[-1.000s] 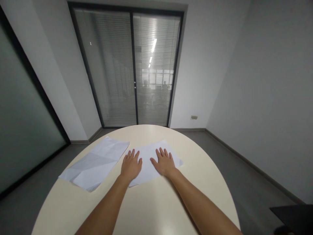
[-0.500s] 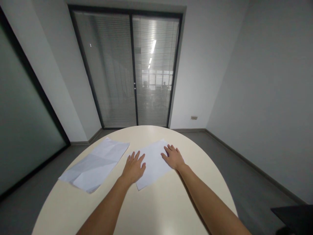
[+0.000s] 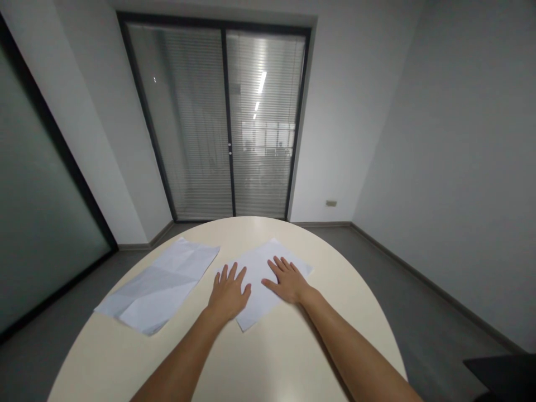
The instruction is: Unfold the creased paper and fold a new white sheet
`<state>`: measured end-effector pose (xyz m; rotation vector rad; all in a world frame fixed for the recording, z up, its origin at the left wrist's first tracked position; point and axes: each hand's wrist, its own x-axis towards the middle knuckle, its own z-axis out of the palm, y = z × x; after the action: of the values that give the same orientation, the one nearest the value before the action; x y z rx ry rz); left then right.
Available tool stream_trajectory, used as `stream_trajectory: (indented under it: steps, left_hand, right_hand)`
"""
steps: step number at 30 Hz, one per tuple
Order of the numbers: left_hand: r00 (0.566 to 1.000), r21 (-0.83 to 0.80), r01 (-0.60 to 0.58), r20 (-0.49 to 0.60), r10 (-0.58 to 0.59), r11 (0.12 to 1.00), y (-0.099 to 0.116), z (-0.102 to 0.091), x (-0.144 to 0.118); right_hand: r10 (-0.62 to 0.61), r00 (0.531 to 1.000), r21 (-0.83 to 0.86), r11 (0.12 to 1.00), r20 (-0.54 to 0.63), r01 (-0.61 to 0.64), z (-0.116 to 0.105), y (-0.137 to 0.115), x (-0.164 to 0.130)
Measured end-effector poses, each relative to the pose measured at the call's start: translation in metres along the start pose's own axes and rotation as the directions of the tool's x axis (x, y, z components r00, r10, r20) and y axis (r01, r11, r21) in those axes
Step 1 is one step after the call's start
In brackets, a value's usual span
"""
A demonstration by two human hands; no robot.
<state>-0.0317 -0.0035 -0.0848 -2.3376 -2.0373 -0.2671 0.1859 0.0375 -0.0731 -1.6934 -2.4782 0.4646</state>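
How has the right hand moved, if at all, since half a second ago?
Yes: judged against the table, the right hand has moved left and toward the body.

Pale walls (image 3: pixel 456 145), grey floor (image 3: pixel 414 312)

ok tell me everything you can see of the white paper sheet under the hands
The plain white paper sheet lies roughly flat, askew on the round cream table, its nearest corner uncovered. No writing shows. The spread left hand appears to rest on its left side, the spread right hand on its right.
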Motion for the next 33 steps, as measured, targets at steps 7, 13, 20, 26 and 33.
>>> stream_trajectory:
  steps: [7, 13, 20, 26, 33]
  left_hand:
    - [0.999, 0.058, 0.011, 0.035, -0.013, 0.998, 0.018, -0.011, -0.010]
    - [0.993, 0.123, 0.107, -0.058, -0.101, 0.987, 0.022, -0.018, -0.013]
    - [0.995, 0.089, 0.042, -0.096, -0.033, 0.995, 0.011, -0.017, -0.008]
    - [0.982, -0.061, -0.179, 0.046, 0.182, 0.982, -0.007, -0.009, 0.000]
    - [0.936, -0.180, -0.306, 0.121, 0.329, 0.935, -0.020, -0.023, 0.002]
  right_hand:
    - [0.190, 0.959, -0.052, 0.977, -0.209, -0.205, -0.007, 0.035, 0.008]
    - [-0.059, 0.965, 0.003, 0.998, -0.257, 0.062, -0.017, 0.018, -0.006]
    - [-0.361, 0.929, 0.130, 0.928, 0.079, 0.350, -0.020, -0.016, -0.029]
    - [-0.276, 0.955, 0.080, 0.960, 0.110, 0.269, -0.024, -0.008, -0.027]
    - [-0.287, 0.956, 0.082, 0.956, 0.058, 0.282, -0.024, 0.009, -0.022]
